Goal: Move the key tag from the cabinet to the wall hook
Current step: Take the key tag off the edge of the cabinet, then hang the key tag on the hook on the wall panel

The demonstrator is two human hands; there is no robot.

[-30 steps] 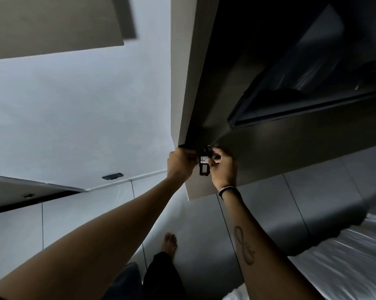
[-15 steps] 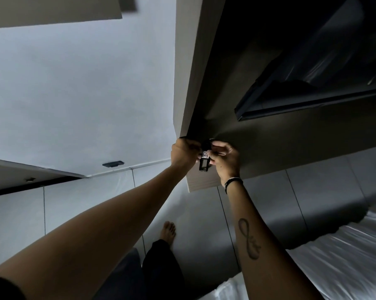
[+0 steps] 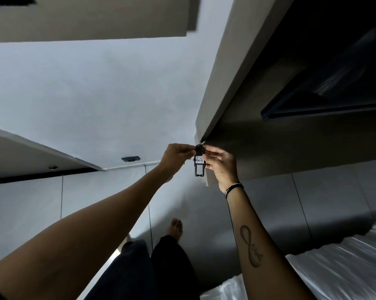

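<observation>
A small black key tag (image 3: 199, 162) with a white label reading 407 hangs between both my hands, at the lower corner of a tall panel (image 3: 217, 87). My left hand (image 3: 175, 155) pinches its top from the left. On the right, my right hand (image 3: 220, 162) holds the tag's side with its fingers. A small metal ring shows at the tag's top, touching the panel's corner. I cannot tell from here whether the ring sits on a hook.
A dark cabinet side (image 3: 301, 135) with a black screen-like slab (image 3: 325, 98) fills the right. A white bed (image 3: 338, 267) lies bottom right. Pale wall (image 3: 96, 94), tiled floor (image 3: 312, 204) and my bare foot (image 3: 175, 227) lie below. A dark wall fitting (image 3: 131, 158) sits left of my hands.
Both hands have stayed at the panel's corner with the tag. The tag now hangs lower and more exposed between the fingers, label facing me. The view has tilted slightly.
</observation>
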